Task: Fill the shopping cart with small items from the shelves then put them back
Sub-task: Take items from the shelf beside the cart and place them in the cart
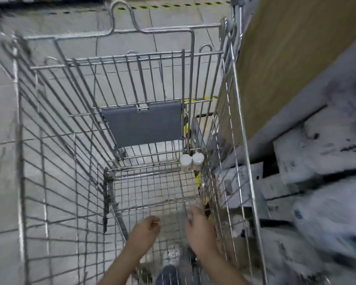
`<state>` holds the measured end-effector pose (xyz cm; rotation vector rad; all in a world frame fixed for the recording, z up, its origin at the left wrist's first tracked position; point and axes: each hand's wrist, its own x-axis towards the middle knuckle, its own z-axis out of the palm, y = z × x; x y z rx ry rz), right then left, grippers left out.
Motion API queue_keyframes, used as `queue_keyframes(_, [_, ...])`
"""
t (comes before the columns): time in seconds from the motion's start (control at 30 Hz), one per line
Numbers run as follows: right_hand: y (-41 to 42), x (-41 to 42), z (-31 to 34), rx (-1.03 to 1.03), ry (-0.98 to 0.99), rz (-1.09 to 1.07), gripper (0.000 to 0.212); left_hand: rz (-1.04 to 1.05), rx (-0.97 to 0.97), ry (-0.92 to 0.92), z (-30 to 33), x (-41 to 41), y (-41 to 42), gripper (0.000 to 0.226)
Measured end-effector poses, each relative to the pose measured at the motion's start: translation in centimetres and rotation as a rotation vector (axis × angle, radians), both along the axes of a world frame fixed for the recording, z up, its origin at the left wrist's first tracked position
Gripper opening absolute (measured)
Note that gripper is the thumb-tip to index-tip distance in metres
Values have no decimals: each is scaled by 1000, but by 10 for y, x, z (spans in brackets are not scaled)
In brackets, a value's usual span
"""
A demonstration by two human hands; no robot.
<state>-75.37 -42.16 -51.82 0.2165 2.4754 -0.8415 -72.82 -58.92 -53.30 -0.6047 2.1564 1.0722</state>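
Down inside the shopping cart [132,79], two small jars [191,161] stand in the far right corner; the left hand [145,229] hangs loosely curled and empty. Whether the blurred right hand [199,225] holds anything I cannot tell, so this looks like loading or retrieving, and the next move calls for a reach to the jars or shelf [317,145].

Even, dim light; blurred, warped edges throughout.

One cart [119,112] of wire mesh. Two small white-capped jars [186,163] [198,161], touching side by side in the cart's far right corner. One grey flap [144,124] hanging on the cart's far end wall. Two hands reach into the cart at its near edge: the left hand [145,229] and the right hand [199,227]. Several grey boxes [317,145] lie stacked outside the cart's right side; blur keeps their count uncertain.
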Motion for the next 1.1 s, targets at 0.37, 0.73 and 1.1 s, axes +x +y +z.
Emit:
queue_keyframes(0.37, [66, 160, 193, -62, 76, 332, 27, -227, -127, 314, 218, 172, 20, 33])
queue_keyframes(0.73, [145, 319, 310, 38, 248, -8, 26, -612, -214, 509, 318, 227, 21, 31])
queue_keyframes(1.1, [158, 533, 369, 55, 368, -616, 28, -1211, 30, 740, 398, 305, 160, 25])
